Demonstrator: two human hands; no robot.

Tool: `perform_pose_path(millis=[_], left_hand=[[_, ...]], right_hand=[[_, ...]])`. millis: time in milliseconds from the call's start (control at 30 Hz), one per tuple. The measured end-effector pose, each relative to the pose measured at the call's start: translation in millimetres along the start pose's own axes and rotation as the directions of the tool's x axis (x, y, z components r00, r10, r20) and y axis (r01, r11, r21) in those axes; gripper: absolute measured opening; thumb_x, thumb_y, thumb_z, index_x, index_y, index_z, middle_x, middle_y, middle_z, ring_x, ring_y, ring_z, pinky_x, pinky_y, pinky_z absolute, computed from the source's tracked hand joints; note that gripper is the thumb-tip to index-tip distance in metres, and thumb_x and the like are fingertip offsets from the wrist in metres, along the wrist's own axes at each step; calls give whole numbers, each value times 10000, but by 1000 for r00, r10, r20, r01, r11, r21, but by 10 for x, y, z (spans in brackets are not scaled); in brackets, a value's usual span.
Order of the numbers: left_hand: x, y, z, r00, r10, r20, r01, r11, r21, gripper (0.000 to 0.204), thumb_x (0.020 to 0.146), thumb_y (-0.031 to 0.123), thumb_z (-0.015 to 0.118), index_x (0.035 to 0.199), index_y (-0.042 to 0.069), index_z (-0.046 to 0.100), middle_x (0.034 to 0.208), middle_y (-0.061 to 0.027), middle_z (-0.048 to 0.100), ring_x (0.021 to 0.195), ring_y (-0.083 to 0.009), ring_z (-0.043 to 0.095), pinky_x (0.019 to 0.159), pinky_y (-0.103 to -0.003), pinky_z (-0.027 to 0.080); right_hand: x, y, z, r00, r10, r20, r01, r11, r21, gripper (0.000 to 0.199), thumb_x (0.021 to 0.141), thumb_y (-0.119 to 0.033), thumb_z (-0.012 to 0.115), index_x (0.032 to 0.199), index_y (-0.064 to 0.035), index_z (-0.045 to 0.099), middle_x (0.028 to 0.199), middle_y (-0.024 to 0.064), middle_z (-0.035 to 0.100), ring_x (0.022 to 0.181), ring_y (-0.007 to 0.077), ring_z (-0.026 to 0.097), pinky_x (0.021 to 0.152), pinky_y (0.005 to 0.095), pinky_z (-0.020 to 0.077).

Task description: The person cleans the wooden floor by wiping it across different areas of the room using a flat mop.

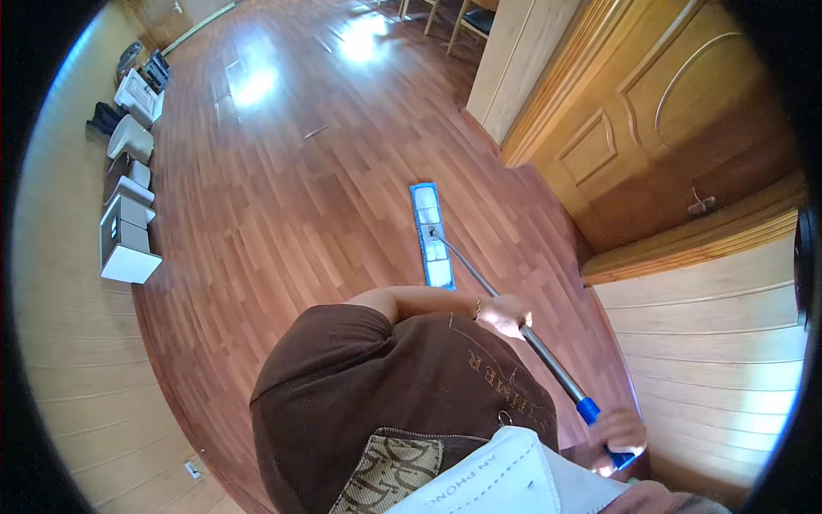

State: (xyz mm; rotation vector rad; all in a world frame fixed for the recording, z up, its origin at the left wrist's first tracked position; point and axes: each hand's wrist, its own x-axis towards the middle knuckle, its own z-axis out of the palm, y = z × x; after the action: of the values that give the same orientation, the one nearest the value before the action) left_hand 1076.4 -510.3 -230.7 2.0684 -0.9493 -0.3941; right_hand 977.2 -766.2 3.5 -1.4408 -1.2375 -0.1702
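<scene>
A flat mop (pixel 473 268) with a grey metal pole slants from the lower right toward the middle of the view. Its long mop head (pixel 432 242), white on top with a blue fringe, lies flat on the wooden floor. My left hand (pixel 505 315) is closed round the pole partway down, and a bracelet shows at that wrist. Farther up, my right hand (pixel 618 431) wraps the blue grip at the pole's top end. My brown top hides part of the floor below.
Brown wood-plank floor (pixel 282 197) stretches ahead, with bright reflections at the far end. White boxes and bins (pixel 133 240) line the left wall. A wooden door (pixel 676 128) with a raised frame stands at right. Chair legs (pixel 435 17) show at the far right. A thin strip (pixel 317 132) lies on the floor.
</scene>
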Motion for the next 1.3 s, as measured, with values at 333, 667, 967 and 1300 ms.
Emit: perform_pose_path(millis=[333, 667, 967, 1300], left_hand=[[24, -281, -290, 969, -211, 132, 216, 976, -28, 199, 725, 242, 645, 721, 42, 646, 675, -178, 610, 592, -323, 560, 557, -440, 413], [-10, -1813, -38, 811, -534, -238, 553, 833, 15, 105, 670, 179, 630, 645, 79, 610, 641, -180, 593, 628, -385, 584, 571, -486, 461], [-736, -2371, 218, 415, -419, -808, 710, 704, 0, 255, 760, 268, 664, 604, 82, 586, 640, -152, 601, 663, -378, 598, 610, -491, 468], [-1544, -2108, 454, 94, -357, -929, 838, 533, -120, 294, 818, 239, 617, 591, 69, 540, 598, -162, 552, 602, -372, 562, 577, -465, 419]], right_hand=[[29, 527, 139, 972, -7, -237, 27, 996, 80, 278, 859, -305, 696, 801, -102, 515, 600, 20, 578, 573, 181, 622, 587, 351, 529], [-85, 2695, -245, 999, 40, 6, -37, 852, 523, 293, 821, -290, 729, 751, -98, 519, 575, 14, 539, 565, 198, 575, 657, 404, 478], [682, 3919, -18, 849, -207, 486, -187, 743, 643, 119, 769, -170, 673, 762, -68, 612, 684, 70, 630, 757, 278, 644, 836, 472, 454], [1220, 3707, 754, 683, -388, 619, -217, 702, 678, 124, 743, -74, 714, 772, -65, 594, 729, 75, 623, 782, 279, 637, 843, 463, 453]])
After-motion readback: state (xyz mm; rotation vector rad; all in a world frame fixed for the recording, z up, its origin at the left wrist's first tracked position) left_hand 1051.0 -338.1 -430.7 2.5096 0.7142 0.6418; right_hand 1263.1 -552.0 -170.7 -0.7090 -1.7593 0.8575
